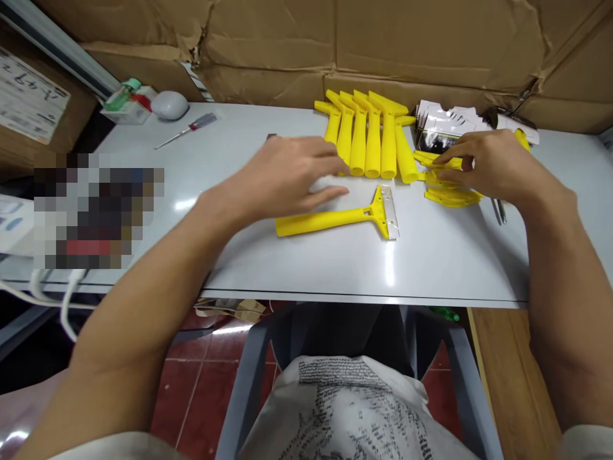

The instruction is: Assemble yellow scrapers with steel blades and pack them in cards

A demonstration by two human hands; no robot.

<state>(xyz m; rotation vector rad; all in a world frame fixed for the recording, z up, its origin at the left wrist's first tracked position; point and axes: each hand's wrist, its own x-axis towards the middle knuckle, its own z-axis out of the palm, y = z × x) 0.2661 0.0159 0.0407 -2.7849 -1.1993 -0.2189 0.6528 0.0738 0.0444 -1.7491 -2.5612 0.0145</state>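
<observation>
Left hand (292, 176) hovers over the middle of the counter (297, 275) with its thumb spread well away from the fingers; no object shows in its grasp. Its fingertips are close to the lower end of a handle in the row, though whether they touch it cannot be told. Right hand (498, 160) has its thumb and forefinger curved into a narrow pinch over the small yellow plastic pieces (453, 197); whether a piece is gripped or merely touched cannot be made out.

One yellow scraper (325, 220) lies flat nearer the person, below the left hand, its head pointing to the right with a thin clear-and-metallic blade strip (391, 211) along the edge. It looks put together. Beyond it, about six yellow scraper handles (373, 147) lie side by side, hollow ends toward the person. No blade strip can be seen on them, so that row appears unfinished, judging by the single complete scraper.

Behind the small pieces sits a stack of printed cards (447, 121), and a slim metal tool (500, 212) pokes out below the right hand. Off to the left are a screwdriver (191, 128) and a white rounded object (170, 105). Creased cardboard (431, 38) lines the back edge.
</observation>
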